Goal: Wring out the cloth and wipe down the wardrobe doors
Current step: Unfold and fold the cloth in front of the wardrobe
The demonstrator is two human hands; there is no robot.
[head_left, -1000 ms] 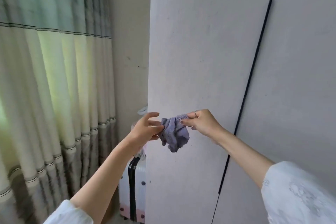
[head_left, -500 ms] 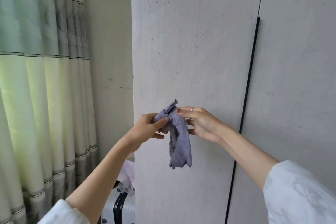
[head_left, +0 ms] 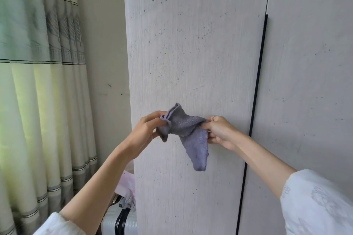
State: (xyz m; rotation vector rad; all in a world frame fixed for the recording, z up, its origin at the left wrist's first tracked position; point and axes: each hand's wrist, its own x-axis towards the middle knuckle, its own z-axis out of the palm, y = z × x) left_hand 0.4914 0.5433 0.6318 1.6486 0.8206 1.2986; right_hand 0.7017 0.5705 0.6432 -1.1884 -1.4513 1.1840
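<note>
At centre frame, one end of the cloth is pinched by the left hand, the other end gripped by the right hand, just before the wardrobe door. It should be folded flat before wiping is begun.

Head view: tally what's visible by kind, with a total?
Hands: 2, left hand and right hand, both gripping the cloth
Cloth: 1
Wardrobe doors: 2, left door and right door
Curtain: 1
Suitcase: 1
Total: 7
</note>
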